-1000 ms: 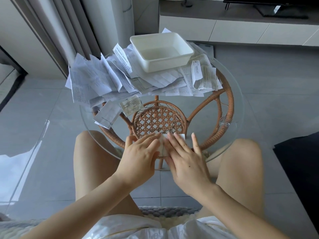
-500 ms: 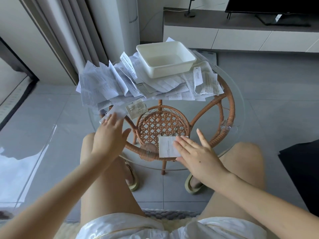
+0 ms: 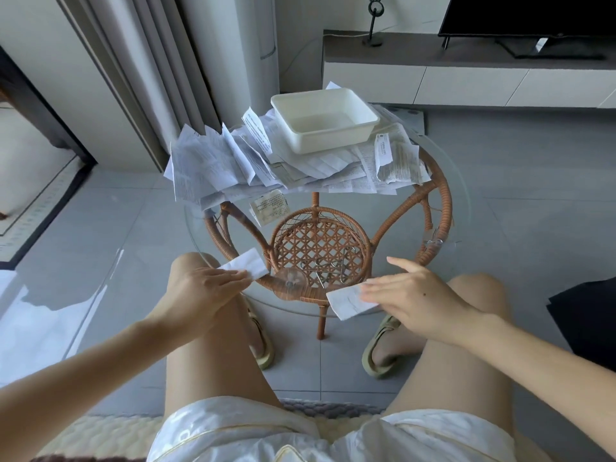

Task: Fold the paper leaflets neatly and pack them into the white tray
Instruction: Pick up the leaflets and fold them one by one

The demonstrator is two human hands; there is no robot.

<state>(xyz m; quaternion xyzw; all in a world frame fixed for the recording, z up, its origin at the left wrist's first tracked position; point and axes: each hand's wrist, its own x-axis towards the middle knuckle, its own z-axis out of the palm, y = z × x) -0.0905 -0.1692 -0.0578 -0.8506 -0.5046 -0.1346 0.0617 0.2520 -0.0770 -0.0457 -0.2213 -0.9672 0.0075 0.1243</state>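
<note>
Leaflets (image 3: 213, 168) and white tray (image 3: 333, 140) crowd a glass table (image 3: 446, 202) on grey tiles (image 3: 540, 208).

A living room in a home was indicated. A dark television (image 3: 530, 15) was seen standing on a long low cabinet (image 3: 466, 85) with white drawer fronts, set against the far wall. Pale full-length curtains (image 3: 160, 61) were hung at the left beside a dark-framed opening (window or door, it could not be told). The floor (image 3: 533, 195) was laid with large grey tiles. A small rattan table (image 3: 445, 201) with a round glass top was placed before a seated person, by whom open slippers (image 3: 380, 355) were worn.
</note>
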